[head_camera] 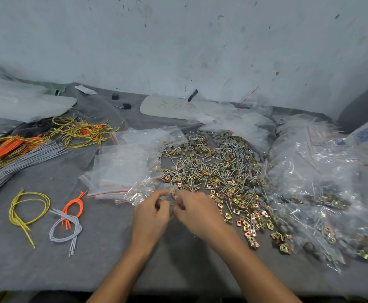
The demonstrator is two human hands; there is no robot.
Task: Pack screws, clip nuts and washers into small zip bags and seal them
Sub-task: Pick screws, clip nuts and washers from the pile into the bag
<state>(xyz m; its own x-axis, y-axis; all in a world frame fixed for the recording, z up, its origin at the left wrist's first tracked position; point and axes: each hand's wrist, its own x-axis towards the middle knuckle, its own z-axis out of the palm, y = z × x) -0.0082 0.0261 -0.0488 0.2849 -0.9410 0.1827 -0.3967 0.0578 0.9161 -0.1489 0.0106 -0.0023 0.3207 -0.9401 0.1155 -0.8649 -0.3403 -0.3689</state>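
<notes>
left hand (151, 212): fingers curled, pinching zip bag (169, 194)
right hand (197, 209): fingers curled, pinching the same bag
zip bag: between both hands, blurred
hardware pile (218, 171): just beyond right hand
empty bags (121, 171): just beyond left hand

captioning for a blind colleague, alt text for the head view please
The left hand and right hand pinch a small zip bag over a grey table. A pile of screws, clip nuts and washers lies beyond them, filled bags to its right, empty bags and coloured cords left.
</notes>
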